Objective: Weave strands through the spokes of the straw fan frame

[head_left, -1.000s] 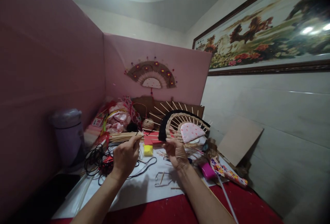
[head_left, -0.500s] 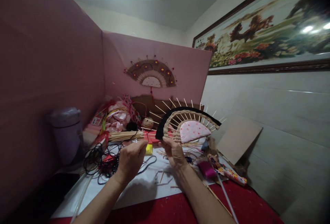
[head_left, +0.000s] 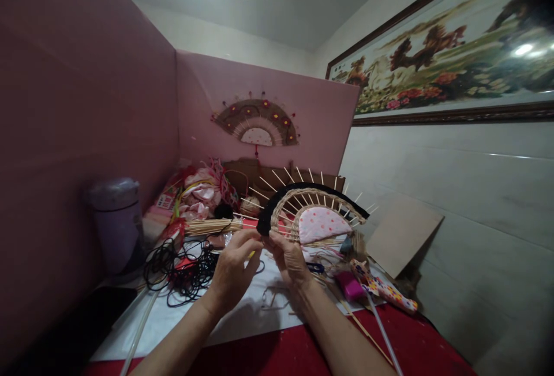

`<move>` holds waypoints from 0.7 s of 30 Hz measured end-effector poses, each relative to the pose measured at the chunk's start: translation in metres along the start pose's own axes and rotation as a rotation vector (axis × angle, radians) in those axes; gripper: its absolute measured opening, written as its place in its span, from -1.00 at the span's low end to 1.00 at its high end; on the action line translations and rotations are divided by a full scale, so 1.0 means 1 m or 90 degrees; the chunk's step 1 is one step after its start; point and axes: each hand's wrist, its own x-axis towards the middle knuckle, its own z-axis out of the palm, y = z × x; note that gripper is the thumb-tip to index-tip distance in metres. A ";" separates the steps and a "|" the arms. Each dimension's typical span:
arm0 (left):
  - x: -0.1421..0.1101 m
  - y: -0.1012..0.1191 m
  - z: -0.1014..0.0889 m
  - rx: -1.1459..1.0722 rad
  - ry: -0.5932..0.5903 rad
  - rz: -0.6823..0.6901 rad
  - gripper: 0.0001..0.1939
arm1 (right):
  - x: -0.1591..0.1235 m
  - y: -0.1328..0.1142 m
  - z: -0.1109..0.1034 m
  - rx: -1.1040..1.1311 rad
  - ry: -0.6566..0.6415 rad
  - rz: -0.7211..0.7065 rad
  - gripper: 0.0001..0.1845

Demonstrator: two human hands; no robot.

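Item: half-round woven fan frame [head_left: 309,214], held upright above the tabletop [head_left: 242,318], its flat base edge running roughly level from left to right and its arc turned upward. Construction: pale cane weaving around a pink dotted fabric centre [head_left: 322,224], a black yarn band [head_left: 303,190] along the outer arc, thin wooden spokes [head_left: 277,181] radiating past the band. Holding: right hand [head_left: 289,259], grip closed on the lower left corner of the frame, so that the body of the piece extends up and to the right of that hand. Left hand [head_left: 236,266], just beside the right and touching or nearly touching it, fingers curled and pinched at the same corner where the black band ends; what lies between the fingertips is too small to tell. Both hands thus meet at the frame's left end, the left hand approaching from the left, the right supporting from below. Surroundings: tangled black cord [head_left: 182,269] left of the hands; bundle of loose sticks [head_left: 212,227] behind them; pink block [head_left: 350,286] and dotted strip [head_left: 385,294] to the right; lidded pot [head_left: 115,220] at far left; finished brown fan [head_left: 256,125] mounted on the pink board behind.
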 end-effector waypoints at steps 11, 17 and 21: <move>0.006 -0.007 0.001 -0.545 0.173 -0.415 -0.78 | -0.003 -0.002 0.004 -0.037 -0.013 -0.026 -0.63; 0.008 -0.009 0.001 -0.362 0.101 -0.485 -0.72 | -0.005 -0.002 0.005 -0.094 -0.019 -0.063 -0.58; 0.005 -0.007 -0.004 -0.039 0.099 -0.324 -0.81 | -0.005 -0.001 0.003 -0.122 -0.020 -0.055 -0.58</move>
